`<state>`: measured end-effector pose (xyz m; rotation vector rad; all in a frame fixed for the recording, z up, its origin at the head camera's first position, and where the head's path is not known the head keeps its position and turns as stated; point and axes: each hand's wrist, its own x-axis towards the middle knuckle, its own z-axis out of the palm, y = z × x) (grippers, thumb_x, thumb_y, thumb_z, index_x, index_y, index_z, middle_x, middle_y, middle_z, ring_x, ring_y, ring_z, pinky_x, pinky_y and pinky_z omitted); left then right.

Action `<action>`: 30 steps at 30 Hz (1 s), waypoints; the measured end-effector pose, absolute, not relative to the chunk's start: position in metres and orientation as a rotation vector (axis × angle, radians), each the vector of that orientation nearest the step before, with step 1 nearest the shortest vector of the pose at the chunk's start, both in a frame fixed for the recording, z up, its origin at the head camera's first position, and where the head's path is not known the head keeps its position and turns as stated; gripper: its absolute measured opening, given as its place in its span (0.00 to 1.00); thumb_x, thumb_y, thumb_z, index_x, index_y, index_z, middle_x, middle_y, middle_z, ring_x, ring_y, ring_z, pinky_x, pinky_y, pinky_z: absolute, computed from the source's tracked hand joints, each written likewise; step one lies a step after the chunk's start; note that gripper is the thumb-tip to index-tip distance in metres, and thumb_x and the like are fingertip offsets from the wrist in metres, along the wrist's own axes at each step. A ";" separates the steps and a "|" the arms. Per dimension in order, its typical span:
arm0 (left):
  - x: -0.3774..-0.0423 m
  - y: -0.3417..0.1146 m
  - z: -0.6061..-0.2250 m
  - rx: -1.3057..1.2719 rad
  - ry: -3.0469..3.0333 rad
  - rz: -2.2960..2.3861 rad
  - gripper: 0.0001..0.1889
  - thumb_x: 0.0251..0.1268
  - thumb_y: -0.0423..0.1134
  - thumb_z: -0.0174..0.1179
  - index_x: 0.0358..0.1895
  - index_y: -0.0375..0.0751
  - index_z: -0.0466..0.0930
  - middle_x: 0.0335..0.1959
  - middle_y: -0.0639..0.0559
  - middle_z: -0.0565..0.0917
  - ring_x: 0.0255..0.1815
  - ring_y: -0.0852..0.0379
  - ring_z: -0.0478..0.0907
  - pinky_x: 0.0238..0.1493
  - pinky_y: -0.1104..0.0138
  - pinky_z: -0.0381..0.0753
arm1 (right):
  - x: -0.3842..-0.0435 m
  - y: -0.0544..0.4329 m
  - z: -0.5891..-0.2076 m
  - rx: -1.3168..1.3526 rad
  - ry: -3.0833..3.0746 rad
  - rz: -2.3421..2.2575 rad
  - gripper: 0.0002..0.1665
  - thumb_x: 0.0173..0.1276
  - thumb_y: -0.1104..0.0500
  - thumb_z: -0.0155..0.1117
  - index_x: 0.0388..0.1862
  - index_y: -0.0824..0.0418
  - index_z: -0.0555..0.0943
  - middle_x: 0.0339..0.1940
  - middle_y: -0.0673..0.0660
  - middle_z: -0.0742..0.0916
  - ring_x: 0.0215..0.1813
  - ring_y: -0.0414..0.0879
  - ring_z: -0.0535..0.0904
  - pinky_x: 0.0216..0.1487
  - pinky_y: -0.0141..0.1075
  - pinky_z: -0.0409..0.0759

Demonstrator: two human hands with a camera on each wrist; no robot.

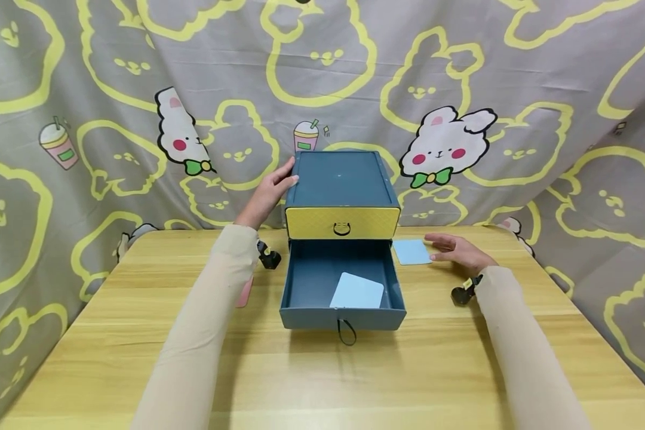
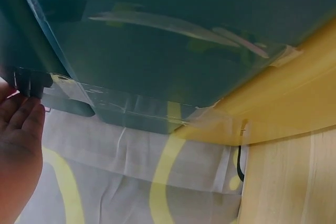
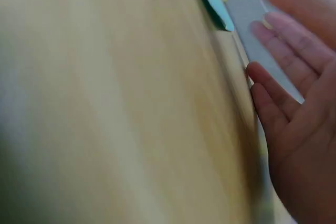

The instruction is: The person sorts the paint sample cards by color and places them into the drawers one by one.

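The blue card (image 1: 411, 251) lies flat on the table (image 1: 441, 358), just beside the right side of the box (image 1: 340, 179). The right hand (image 1: 462, 252) is at the card's other end, palm turned toward it, with fingers stretched out and parted, holding nothing. In the head view its thumb tip comes right up to the card's near right corner and its forefinger to the far right corner; whether either touches there is hard to tell. The right wrist view shows a gap between the card and the other fingertips.

The left hand (image 1: 269, 194) rests against the box's upper left edge, thumb toward the top and fingers extended along the side, not curled round anything.

The box's yellow drawer (image 1: 312, 223) is closed. Below it, the lower drawer (image 1: 312, 319) is pulled out, and a pale card (image 1: 357, 291) lies inside, near its front. A pink card (image 1: 245, 292) shows partly beneath the left sleeve (image 1: 199, 340). A patterned curtain (image 1: 355, 125) hangs behind.
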<state>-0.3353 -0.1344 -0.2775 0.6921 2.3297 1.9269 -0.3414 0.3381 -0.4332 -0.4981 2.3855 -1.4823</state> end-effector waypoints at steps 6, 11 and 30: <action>-0.333 -0.132 -0.278 0.697 2.350 1.893 0.34 0.72 0.44 0.48 0.75 0.43 0.45 0.77 0.53 0.44 0.76 0.58 0.42 0.73 0.61 0.48 | -0.348 0.342 -0.440 -0.531 2.470 -1.343 0.47 0.59 0.58 0.70 0.73 0.67 0.59 0.73 0.66 0.62 0.75 0.62 0.47 0.70 0.55 0.49; -0.332 -0.133 -0.278 0.705 2.353 1.902 0.34 0.72 0.44 0.48 0.75 0.42 0.45 0.77 0.53 0.44 0.76 0.58 0.42 0.73 0.61 0.49 | -0.355 0.341 -0.439 -0.597 2.474 -1.228 0.52 0.56 0.57 0.72 0.74 0.65 0.55 0.74 0.65 0.59 0.75 0.62 0.44 0.70 0.58 0.46; -0.335 -0.134 -0.279 0.721 2.362 1.922 0.33 0.72 0.43 0.48 0.75 0.41 0.46 0.77 0.52 0.45 0.76 0.58 0.42 0.73 0.61 0.49 | -0.361 0.334 -0.438 -0.620 2.539 -1.109 0.49 0.55 0.54 0.73 0.72 0.64 0.61 0.72 0.69 0.61 0.73 0.67 0.46 0.68 0.62 0.46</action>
